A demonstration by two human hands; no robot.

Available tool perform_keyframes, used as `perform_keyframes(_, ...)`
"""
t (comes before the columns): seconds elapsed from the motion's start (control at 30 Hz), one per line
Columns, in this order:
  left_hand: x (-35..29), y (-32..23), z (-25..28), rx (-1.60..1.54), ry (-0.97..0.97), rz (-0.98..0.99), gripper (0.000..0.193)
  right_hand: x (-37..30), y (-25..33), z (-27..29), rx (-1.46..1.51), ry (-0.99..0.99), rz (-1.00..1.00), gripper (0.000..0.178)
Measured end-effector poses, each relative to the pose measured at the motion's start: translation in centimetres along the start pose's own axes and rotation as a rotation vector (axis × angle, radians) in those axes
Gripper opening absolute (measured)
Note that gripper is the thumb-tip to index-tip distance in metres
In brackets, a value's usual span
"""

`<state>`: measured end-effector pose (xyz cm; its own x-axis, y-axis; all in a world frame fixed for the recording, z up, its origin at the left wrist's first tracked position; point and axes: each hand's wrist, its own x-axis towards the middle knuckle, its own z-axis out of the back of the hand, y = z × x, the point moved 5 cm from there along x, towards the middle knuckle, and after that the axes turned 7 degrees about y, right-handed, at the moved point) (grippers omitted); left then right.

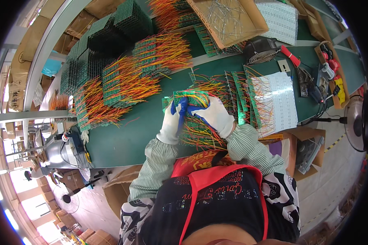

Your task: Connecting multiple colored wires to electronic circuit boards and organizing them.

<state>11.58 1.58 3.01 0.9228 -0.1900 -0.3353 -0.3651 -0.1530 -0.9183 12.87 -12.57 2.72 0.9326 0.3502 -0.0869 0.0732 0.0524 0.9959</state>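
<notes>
A green board point(188, 96) is sitting right at the fingertips of both gloved hands. The left hand point(171, 122) is bending its fingers and pinching the near edge; the right hand point(216, 116) is curling nearly closed, holding the right side. Wired boards point(198, 134) are lying just under the hands. Standing boards point(240, 98) are crowding the right hand, and a cardboard tray point(246, 37) is sitting farther back. Green table top point(122, 139) is showing between the left hand and the piled boards point(129, 83).
</notes>
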Motion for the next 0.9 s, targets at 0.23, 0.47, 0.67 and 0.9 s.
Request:
perform_keyframes(0.23, 0.5, 0.6, 1.1, 0.642, -0.424, -0.271, 0.028, 0.4, 1.4, -0.7, -0.356, -0.146, 0.072, 0.042)
perform_keyframes(0.47, 1.4, 0.6, 0.7, 0.739, -0.458, -0.198, 0.033, 1.1, 1.6, -0.7, -0.495, -0.196, -0.011, 0.043)
perform_keyframes(0.67, 1.4, -1.5, 0.1, 0.055, 0.022, 0.018, 0.033, 1.8, 1.1, 1.1, 0.516, 0.201, -0.080, 0.040)
perform_keyframes(0.9, 0.5, 1.5, 0.3, 0.239, 0.025, 0.041, 0.034, 1.7, 0.4, 2.2, 0.330, 0.038, -0.072, 0.037)
